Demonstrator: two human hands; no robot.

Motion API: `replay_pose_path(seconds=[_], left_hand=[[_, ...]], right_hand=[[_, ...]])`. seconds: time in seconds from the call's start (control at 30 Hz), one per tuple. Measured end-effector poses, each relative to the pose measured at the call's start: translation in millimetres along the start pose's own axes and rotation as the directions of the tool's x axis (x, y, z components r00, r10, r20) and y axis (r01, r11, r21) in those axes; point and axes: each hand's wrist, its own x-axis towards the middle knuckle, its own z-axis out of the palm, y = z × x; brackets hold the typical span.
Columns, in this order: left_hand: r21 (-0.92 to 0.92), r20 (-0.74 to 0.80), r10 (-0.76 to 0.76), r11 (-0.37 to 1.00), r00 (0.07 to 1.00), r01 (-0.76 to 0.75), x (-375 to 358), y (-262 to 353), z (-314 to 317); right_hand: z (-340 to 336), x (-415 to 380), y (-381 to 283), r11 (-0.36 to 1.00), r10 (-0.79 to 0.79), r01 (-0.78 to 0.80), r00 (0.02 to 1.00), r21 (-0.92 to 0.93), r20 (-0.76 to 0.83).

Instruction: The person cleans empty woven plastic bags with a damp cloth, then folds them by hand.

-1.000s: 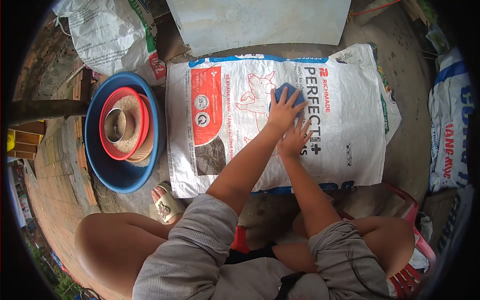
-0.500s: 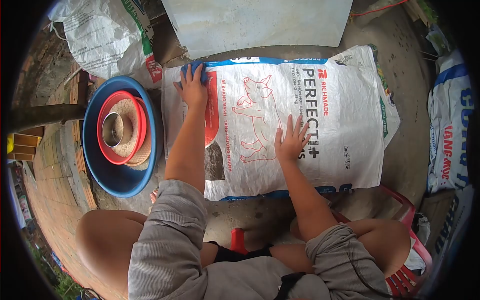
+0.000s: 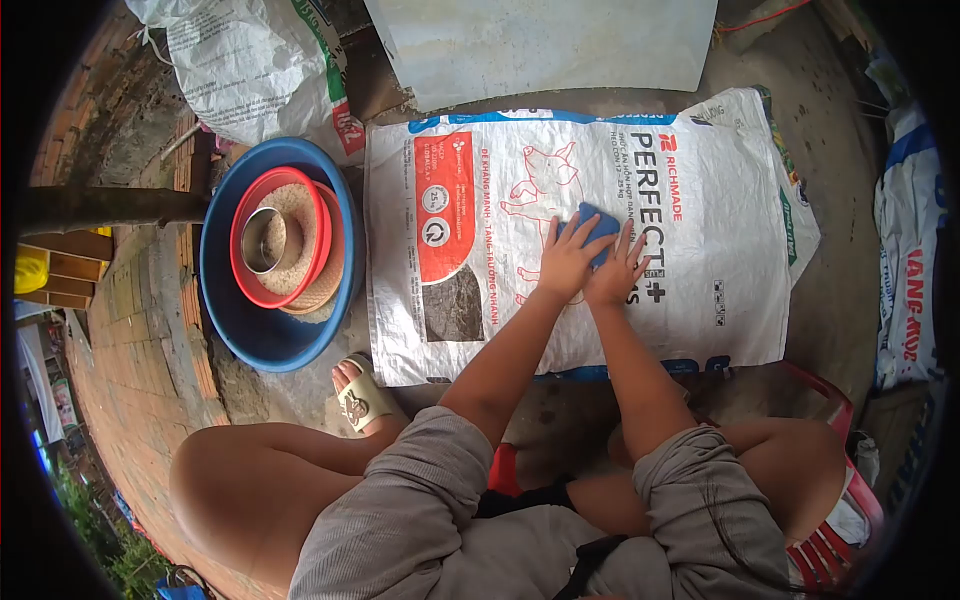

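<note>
A white printed feed sack [image 3: 735, 200] lies flat on the ground in front of me, with a pig outline and red and black lettering. Near its middle, a small blue cloth [image 3: 598, 228] is pressed under my left hand [image 3: 568, 258], whose fingers are spread over it. My right hand [image 3: 617, 272] rests on the sack just beside the left one, fingers apart, its fingertips close to the cloth's right edge.
Left of the sack, a blue basin [image 3: 225, 300] holds a red bowl [image 3: 243, 280] of grain with a metal bowl [image 3: 272, 240] inside. A grey board [image 3: 550, 50] lies beyond; other sacks [image 3: 245, 70] lie around. My sandalled foot [image 3: 360, 400] is near the sack's lower left.
My left hand has moved right with the blue cloth, from the sack's upper left to its middle beside my right hand. The view has shifted slightly, and a sandalled foot now shows.
</note>
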Motion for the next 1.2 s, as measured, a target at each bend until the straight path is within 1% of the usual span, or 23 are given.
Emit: replay_pose_path(seconds=[0.03,0.1,0.17,0.23,0.33,0.37,0.4,0.43,0.47,0.53,0.57,0.63,0.67,0.73,0.8,0.83,0.87,0.9,0.97,1.0,1.07,1.17,1.2], left_hand=[[0.014,-0.031,-0.104,0.994,0.994,0.104,-5,-16,-14],[0.159,-0.079,-0.198,0.965,0.977,0.208,-19,-65,-57],[0.247,-0.248,-0.444,0.830,0.861,0.500,-46,-125,-94],[0.032,-0.355,-0.576,0.780,0.737,0.625,-91,-194,-118],[0.196,-0.283,-0.498,0.807,0.820,0.558,-106,-197,-144],[0.135,-0.381,-0.554,0.758,0.740,0.638,-99,-179,-136],[-0.046,-0.438,-0.640,0.718,0.632,0.695,-83,-147,-130],[-0.020,-0.478,-0.605,0.733,0.637,0.680,-73,-119,-115],[0.087,-0.483,-0.473,0.811,0.737,0.578,-64,-81,-102],[-0.049,-0.258,-0.371,0.927,0.892,0.371,-53,-1,-75],[0.029,-0.137,-0.211,0.976,0.968,0.217,-56,18,-47],[0.041,-0.052,0.053,0.998,0.997,-0.051,-75,50,-11],[0.044,-0.063,0.059,0.997,0.996,-0.057,-84,45,-9],[0.128,-0.077,-0.182,0.973,0.980,0.190,-108,28,-13],[0.233,-0.088,-0.192,0.950,0.978,0.207,-132,-19,-53],[0.267,-0.121,-0.292,0.911,0.949,0.315,-141,-41,-80],[0.310,-0.234,-0.420,0.823,0.877,0.476,-155,-70,-96],[0.274,-0.333,-0.575,0.700,0.748,0.660,-170,-95,-115],[0.058,-0.365,-0.688,0.655,0.627,0.753,-198,-126,-155],[0.062,-0.374,-0.679,0.661,0.631,0.748,-203,-127,-159],[0.326,-0.270,-0.537,0.730,0.799,0.601,-209,-117,-169],[0.195,-0.462,-0.433,0.802,0.774,0.565,-180,-70,-122],[0.154,-0.414,-0.417,0.844,0.809,0.513,-168,-50,-105]], right_hand=[[1,0,0,1.000,-0.004,0.004,1.000,0.002,-0.001],[4,-1,-2,0.950,0.034,0.047,0.967,0.309,-0.252],[3,-2,-2,0.950,0.018,0.065,0.966,0.307,-0.258],[1,-2,-2,0.949,0.032,0.044,0.972,0.313,-0.233],[3,0,0,0.946,0.029,0.052,0.969,0.319,-0.244],[4,-2,-1,0.945,0.030,0.052,0.969,0.323,-0.246],[6,-2,-1,0.952,0.029,0.047,0.971,0.304,-0.238],[7,-2,-2,0.949,0.029,0.048,0.971,0.311,-0.238],[8,-3,-1,0.953,0.025,0.050,0.970,0.298,-0.240],[12,-1,1,0.962,0.015,0.055,0.968,0.269,-0.250],[15,1,2,0.963,0.009,0.061,0.967,0.264,-0.256],[19,9,3,0.982,0.017,0.002,0.995,0.187,-0.102],[18,9,6,0.974,-0.007,0.020,0.998,0.227,-0.056],[15,12,9,0.959,-0.027,0.028,1.000,0.280,-0.009],[13,19,17,0.917,-0.087,0.011,0.981,0.398,0.172],[4,19,21,0.918,-0.091,0.019,0.982,0.397,0.163],[-9,17,24,0.911,-0.136,0.024,0.960,0.411,0.246],[-19,16,24,0.903,-0.182,0.027,0.928,0.428,0.325],[-20,21,35,0.887,-0.273,0.081,0.886,0.455,0.374],[-20,19,36,0.893,-0.276,0.108,0.898,0.436,0.343],[-25,12,35,0.900,-0.279,0.136,0.910,0.415,0.307],[-26,-16,28,0.917,-0.258,0.173,0.944,0.360,0.205],[-14,-28,21,0.940,-0.232,0.203,0.970,0.275,0.077]])
